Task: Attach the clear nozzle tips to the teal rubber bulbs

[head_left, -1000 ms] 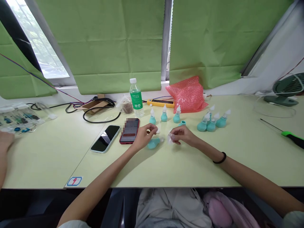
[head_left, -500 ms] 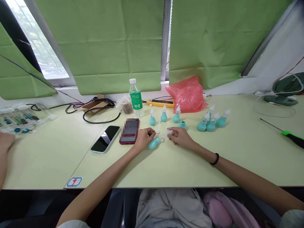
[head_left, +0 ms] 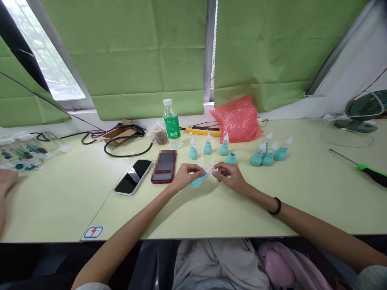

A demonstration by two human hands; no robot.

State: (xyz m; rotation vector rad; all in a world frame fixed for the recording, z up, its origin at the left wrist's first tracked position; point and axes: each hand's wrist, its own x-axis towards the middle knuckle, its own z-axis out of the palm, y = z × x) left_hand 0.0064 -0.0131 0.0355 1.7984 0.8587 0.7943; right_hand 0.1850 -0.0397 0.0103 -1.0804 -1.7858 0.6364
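My left hand [head_left: 190,176] and my right hand [head_left: 230,176] are close together above the table, both in a pinch. Between their fingertips is a clear plastic nozzle [head_left: 209,170], gripped by my right hand. My left fingertips meet its left end; the small part in them is mostly hidden. Under my left hand lies a teal rubber bulb [head_left: 198,182] on its side, partly covered. Just behind my right hand stands an open-necked teal bulb [head_left: 231,158] without a tip. Further back, teal nasal aspirators [head_left: 207,148] with clear pointed tips stand in a row.
More nasal aspirators [head_left: 267,159] cluster to the right. Two phones [head_left: 133,177] lie left of my hands. Behind are a water bottle [head_left: 172,127], red bubble wrap [head_left: 237,121] and a cardboard box [head_left: 117,136]. A screwdriver [head_left: 370,174] lies far right. Another person's hand [head_left: 7,181] is far left.
My left hand has moved slightly right, bringing its fingertips to the clear nozzle in my right hand. The small whitish piece at my left fingertips is now hidden. The view has shifted slightly.
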